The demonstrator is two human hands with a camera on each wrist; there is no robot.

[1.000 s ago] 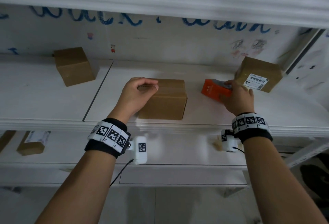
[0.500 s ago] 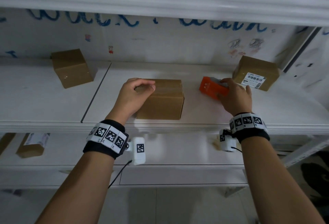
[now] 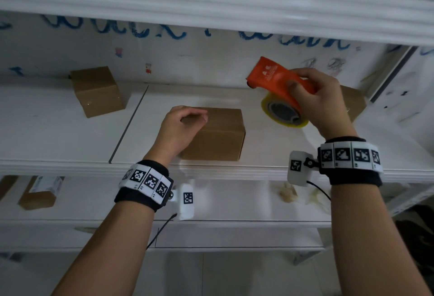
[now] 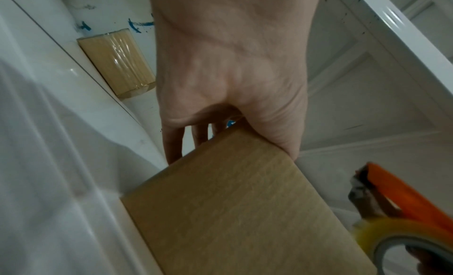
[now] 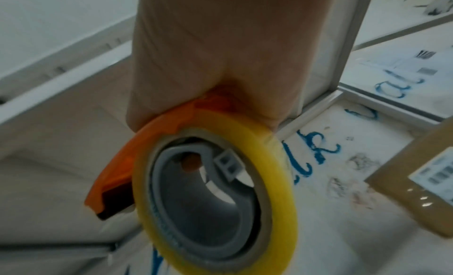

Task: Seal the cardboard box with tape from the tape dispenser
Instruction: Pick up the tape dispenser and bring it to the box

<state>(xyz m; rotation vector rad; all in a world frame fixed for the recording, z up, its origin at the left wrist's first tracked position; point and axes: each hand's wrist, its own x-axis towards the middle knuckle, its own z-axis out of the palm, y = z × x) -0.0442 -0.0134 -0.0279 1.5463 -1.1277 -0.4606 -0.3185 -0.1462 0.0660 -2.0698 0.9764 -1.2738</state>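
Note:
A plain cardboard box (image 3: pixel 218 136) sits in the middle of the white shelf (image 3: pixel 70 164). My left hand (image 3: pixel 187 120) grips its left top corner; in the left wrist view the fingers (image 4: pixel 172 143) run down the box's (image 4: pixel 240 201) far side and the thumb lies on its edge. My right hand (image 3: pixel 305 91) holds the orange tape dispenser (image 3: pixel 270 76) in the air, right of and above the box. Its yellowish tape roll (image 3: pixel 283 113) hangs below the hand. The right wrist view shows the roll (image 5: pixel 277 163) and grey hub close up, the orange body (image 5: pixel 115 170) behind.
A second box (image 3: pixel 97 91) lies at the back left of the shelf, and a labelled one (image 5: pixel 421 182) stands at the back right, partly behind my right hand. The lower shelf holds another box (image 3: pixel 40 192) and crumpled scraps (image 3: pixel 288 193). An upper shelf (image 3: pixel 211 9) overhangs.
My right hand has lifted the dispenser off the shelf, raising it and tilting it so the roll shows. My left hand has stayed on the box.

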